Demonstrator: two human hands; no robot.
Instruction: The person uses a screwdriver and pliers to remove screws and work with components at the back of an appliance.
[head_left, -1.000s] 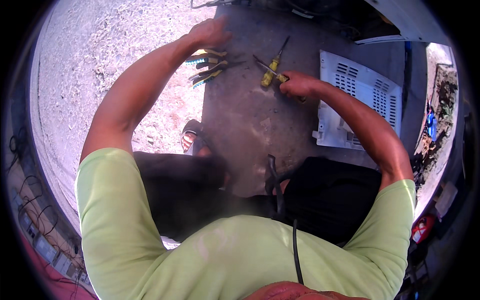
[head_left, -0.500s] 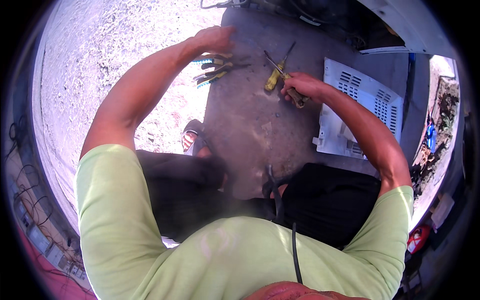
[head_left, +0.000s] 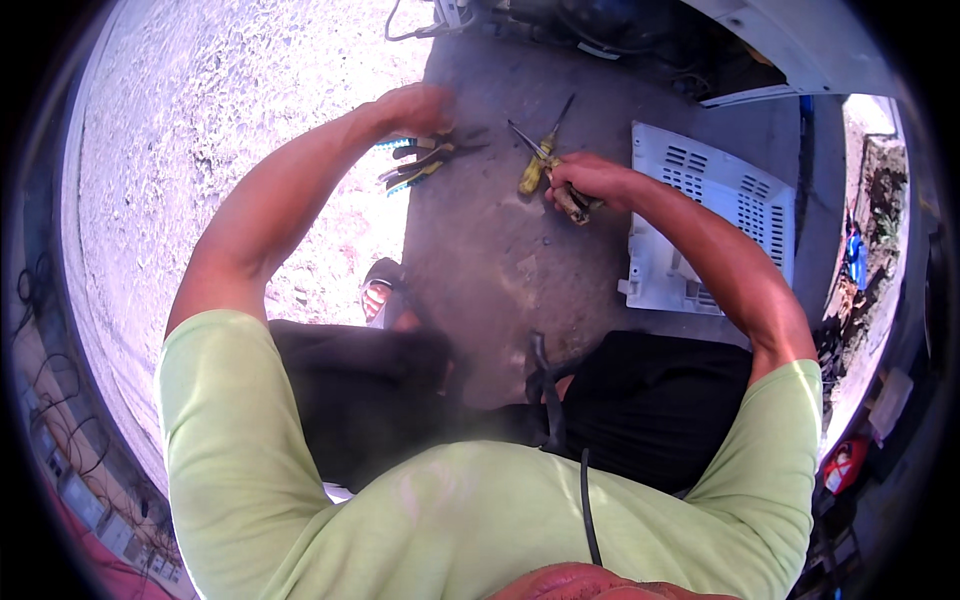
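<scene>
My right hand (head_left: 592, 180) is closed around pointed pliers (head_left: 572, 204) with worn, dirty handles; their slim tip points to the far left. A yellow-handled screwdriver (head_left: 530, 178) lies on the ground just beyond, its shaft pointing away from me. On the far left, my left hand (head_left: 418, 108) hovers at the edge of the shade, and its fingertips are hazy. Right below it lie pliers (head_left: 425, 162) with black, yellow and blue handles, jaws toward the right. Whether the left hand touches them or holds anything cannot be made out.
A white vented plastic panel (head_left: 715, 210) lies on the right, under my right forearm. A white casing (head_left: 800, 45) with dark parts stands at the far right. My sandalled foot (head_left: 380, 290) rests left of the dark ground. Sunlit rough concrete (head_left: 300, 80) stretches along the left.
My left hand has come slightly nearer to the pliers on the ground. The right hand keeps its hold on the pointed pliers. The whole view has shifted a little.
</scene>
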